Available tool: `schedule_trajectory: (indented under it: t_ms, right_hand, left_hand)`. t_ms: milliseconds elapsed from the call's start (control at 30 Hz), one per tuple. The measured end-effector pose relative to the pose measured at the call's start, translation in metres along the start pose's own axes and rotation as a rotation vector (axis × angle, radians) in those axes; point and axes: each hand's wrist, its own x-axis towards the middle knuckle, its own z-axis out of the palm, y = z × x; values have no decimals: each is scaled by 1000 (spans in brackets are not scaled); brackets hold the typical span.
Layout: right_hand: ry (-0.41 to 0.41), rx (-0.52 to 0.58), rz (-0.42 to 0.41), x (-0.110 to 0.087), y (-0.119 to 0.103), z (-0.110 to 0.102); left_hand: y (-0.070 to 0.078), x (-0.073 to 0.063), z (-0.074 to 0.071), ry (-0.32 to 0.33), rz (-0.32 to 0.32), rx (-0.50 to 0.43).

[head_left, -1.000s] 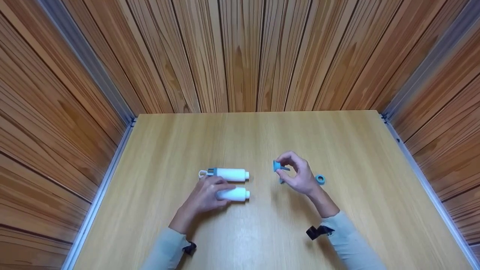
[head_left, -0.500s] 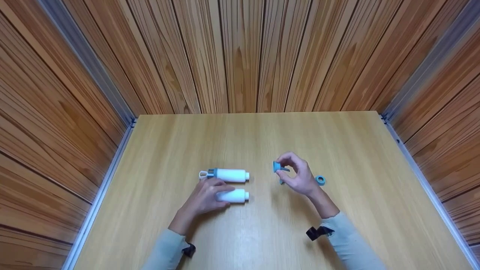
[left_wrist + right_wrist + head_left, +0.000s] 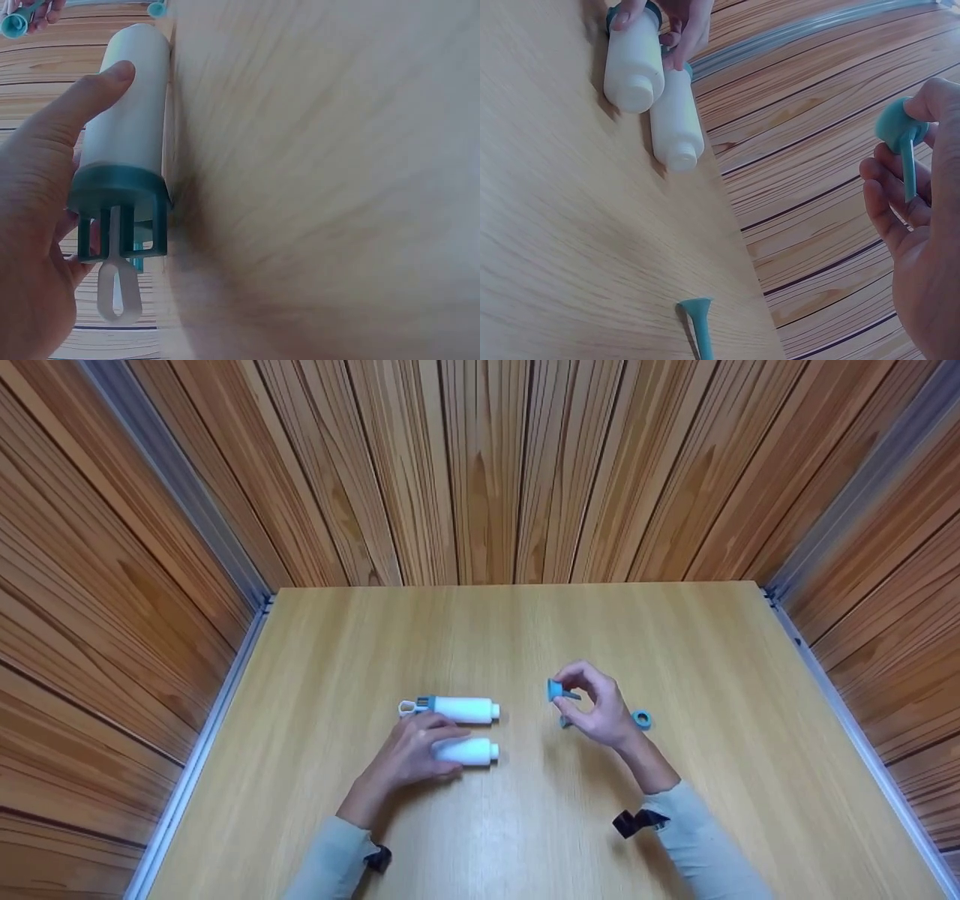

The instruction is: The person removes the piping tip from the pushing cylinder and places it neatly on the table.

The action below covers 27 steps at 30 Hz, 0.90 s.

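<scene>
Low over the table, my left hand (image 3: 414, 748) grips a white bottle (image 3: 469, 751) lying on its side, its narrow neck pointing right. In the left wrist view the thumb lies along the bottle's white wall, and its other end has a teal pronged collar (image 3: 120, 187) with a pale loop (image 3: 118, 292). A similar white bottle (image 3: 463, 710) lies just beyond it. My right hand (image 3: 598, 711) pinches a teal funnel-shaped piece (image 3: 898, 126) with a thin stem between thumb and fingers, raised above the table, its wide mouth facing left.
A second teal flared piece (image 3: 698, 315) lies on the table, partly behind my right hand in the head view. To the right of that hand is a teal ring (image 3: 641, 720). Wood-plank walls and metal rails border the table (image 3: 517, 637).
The bottle in my left hand has shifted very slightly toward me, away from the other bottle. My right hand holds the teal piece in nearly the same place.
</scene>
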Motion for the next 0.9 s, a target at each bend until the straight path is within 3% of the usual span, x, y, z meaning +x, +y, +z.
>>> schedule_trajectory:
  t_ms: [300, 567, 900]
  right_hand:
    - [3, -11, 37, -6, 4, 1]
    - [8, -17, 71, -12, 6, 3]
    - [26, -16, 93, -17, 9, 6]
  left_hand:
    - [4, 7, -5, 48, 60, 32]
    - [6, 27, -22, 91, 59, -76]
    - [18, 51, -27, 156, 79, -163]
